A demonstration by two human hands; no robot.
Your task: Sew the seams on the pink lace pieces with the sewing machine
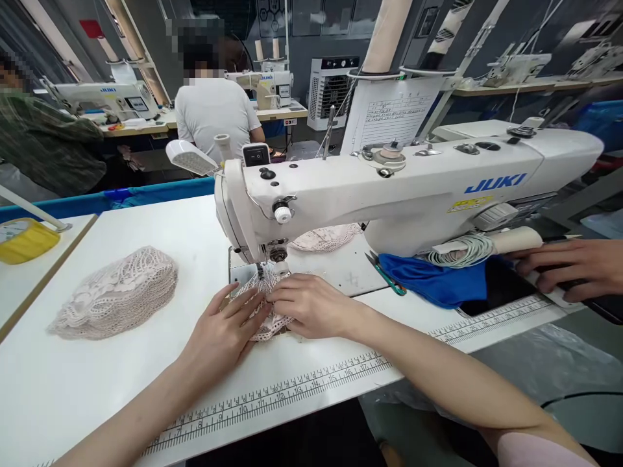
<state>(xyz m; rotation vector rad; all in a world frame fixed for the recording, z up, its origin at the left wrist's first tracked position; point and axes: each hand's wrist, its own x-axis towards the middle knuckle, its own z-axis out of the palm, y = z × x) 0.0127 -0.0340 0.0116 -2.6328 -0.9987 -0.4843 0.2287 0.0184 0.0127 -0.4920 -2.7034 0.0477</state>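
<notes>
A pale pink lace piece point(265, 332) lies under the needle area of a white JUKI sewing machine point(331, 194). My left hand point(219, 336) rests flat on the left part of the lace, its fingers stretched out and apart. From the right, my right hand point(311, 305) pinches the lace close to the presser foot point(261, 271). The fingertips of both hands are near each other, just in front of the foot. To the left sits a stack of similar lace pieces point(121, 295). Behind the needle, more lace point(328, 237) shows beneath the machine arm.
Teal thread snips point(389, 277) lie beside a blue cloth point(428, 279), with a cord coil point(462, 251) on it. Another person's hand point(569, 266) touches the table's right end. A ruler strip point(292, 387) runs along the front edge. Yellow tape point(29, 241) is at far left.
</notes>
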